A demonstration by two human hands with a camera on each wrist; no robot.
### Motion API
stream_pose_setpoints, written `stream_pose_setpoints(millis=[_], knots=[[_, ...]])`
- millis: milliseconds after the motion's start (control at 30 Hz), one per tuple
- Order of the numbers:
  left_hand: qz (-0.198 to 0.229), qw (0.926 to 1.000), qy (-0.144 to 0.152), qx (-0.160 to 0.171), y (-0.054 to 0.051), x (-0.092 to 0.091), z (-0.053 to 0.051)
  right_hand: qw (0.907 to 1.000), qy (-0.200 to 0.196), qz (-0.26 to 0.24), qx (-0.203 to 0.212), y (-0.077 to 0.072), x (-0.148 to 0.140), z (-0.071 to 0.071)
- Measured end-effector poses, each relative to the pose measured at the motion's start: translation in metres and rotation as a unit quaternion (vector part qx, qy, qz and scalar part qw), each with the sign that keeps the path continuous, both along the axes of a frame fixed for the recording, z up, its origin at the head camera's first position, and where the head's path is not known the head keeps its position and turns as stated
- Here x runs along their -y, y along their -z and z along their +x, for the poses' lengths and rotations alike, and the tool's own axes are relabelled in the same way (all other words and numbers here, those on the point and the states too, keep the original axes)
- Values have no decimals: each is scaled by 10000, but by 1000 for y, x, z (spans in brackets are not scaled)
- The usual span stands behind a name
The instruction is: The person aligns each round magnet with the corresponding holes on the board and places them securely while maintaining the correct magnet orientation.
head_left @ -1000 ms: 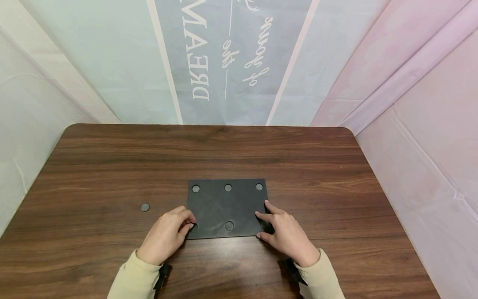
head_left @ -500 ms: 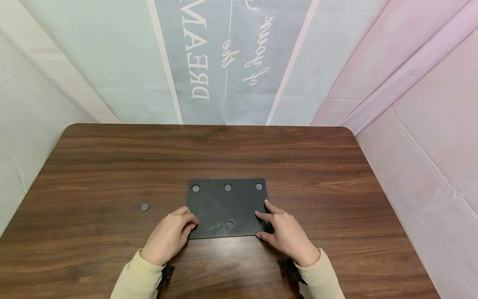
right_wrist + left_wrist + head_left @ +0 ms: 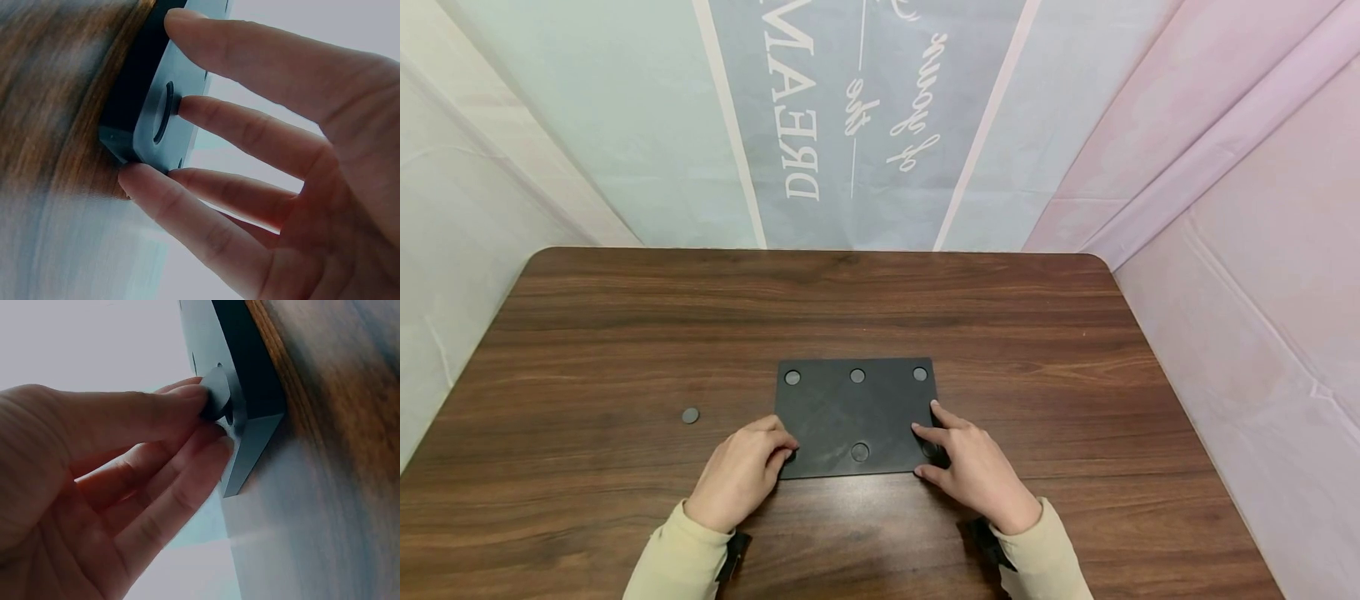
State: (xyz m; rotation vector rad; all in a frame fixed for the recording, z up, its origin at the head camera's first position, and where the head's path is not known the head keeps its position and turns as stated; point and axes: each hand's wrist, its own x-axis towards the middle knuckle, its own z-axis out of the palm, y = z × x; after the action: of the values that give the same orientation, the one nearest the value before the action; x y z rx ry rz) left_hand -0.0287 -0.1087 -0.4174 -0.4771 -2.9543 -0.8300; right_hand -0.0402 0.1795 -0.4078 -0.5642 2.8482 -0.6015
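Note:
A black rectangular plate (image 3: 850, 408) with round recesses lies flat on the table. My left hand (image 3: 737, 475) pinches a small dark disc (image 3: 216, 395) between thumb and fingers at the plate's near left corner. In the left wrist view the disc stands tilted at a recess there; how far it reaches in cannot be told. My right hand (image 3: 977, 467) rests its spread fingers on the plate's right end, thumb at the near edge. In the right wrist view its fingertips lie around the near right recess (image 3: 164, 112).
A loose grey disc (image 3: 690, 415) lies on the wooden table (image 3: 625, 333), left of the plate. Three recesses along the plate's far edge look grey inside; the near middle recess (image 3: 860, 452) looks darker. A printed cloth (image 3: 850, 125) hangs behind the table.
My left hand has shifted slightly right with the disc, its fingertips further over the plate's near left corner. The right hand and plate stay practically in place.

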Motion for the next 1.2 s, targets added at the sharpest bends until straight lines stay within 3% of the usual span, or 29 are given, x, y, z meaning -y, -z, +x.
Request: stream_pose_setpoints(millis=[367,1200], knots=[[160,9999,-49,-16,0,0,1,10000,0,7,32,0,0,0],[-19,9996,-242,165,-1,-3,2,10000,26,5,48,-1,0,0]])
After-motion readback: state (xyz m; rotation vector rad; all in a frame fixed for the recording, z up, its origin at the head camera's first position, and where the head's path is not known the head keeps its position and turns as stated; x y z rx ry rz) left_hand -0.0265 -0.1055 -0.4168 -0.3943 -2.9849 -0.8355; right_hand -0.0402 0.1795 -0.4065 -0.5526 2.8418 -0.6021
